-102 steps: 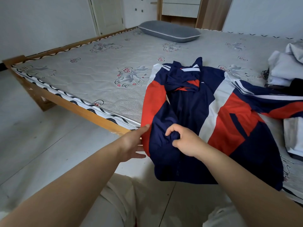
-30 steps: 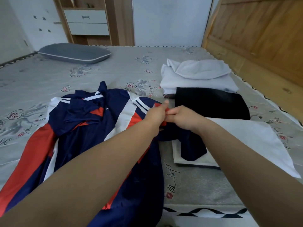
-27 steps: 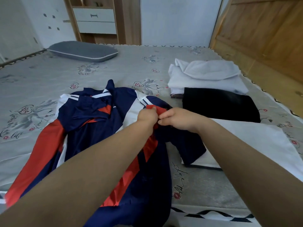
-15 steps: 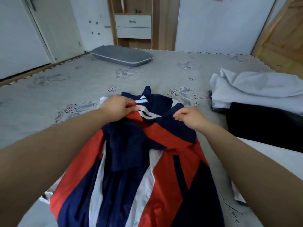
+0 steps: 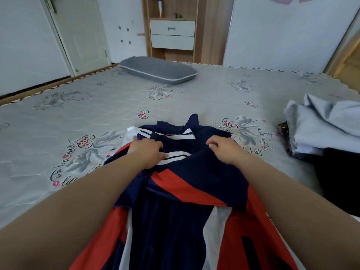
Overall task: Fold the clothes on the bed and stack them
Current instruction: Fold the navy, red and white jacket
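1. Head camera: a person's left hand (image 5: pixel 147 152) lies on the navy, red and white jacket (image 5: pixel 175 211), fingers curled onto the white-striped collar band, thumb against the stripe; whether cloth is pinched underneath cannot be told.
2. The right hand (image 5: pixel 224 149) bunches navy fabric at the jacket's upper right, fingers bent into the cloth and gripping it.
3. The jacket lies lengthwise at the near edge of the bed (image 5: pixel 97 117), its collar toward the middle of the mattress, its hem running out of view below, between the two forearms.
4. At the bed's right edge sits a pile of pale blue-white clothes (image 5: pixel 321 125), with a black garment (image 5: pixel 341 178) just beside it on the near side; both are apart from the jacket.
5. A grey pillow (image 5: pixel 157 70) rests at the far edge, near the far left corner.
6. Bare mattress stretches left of the jacket to the wooden left edge and beyond the collar up to the pillow.
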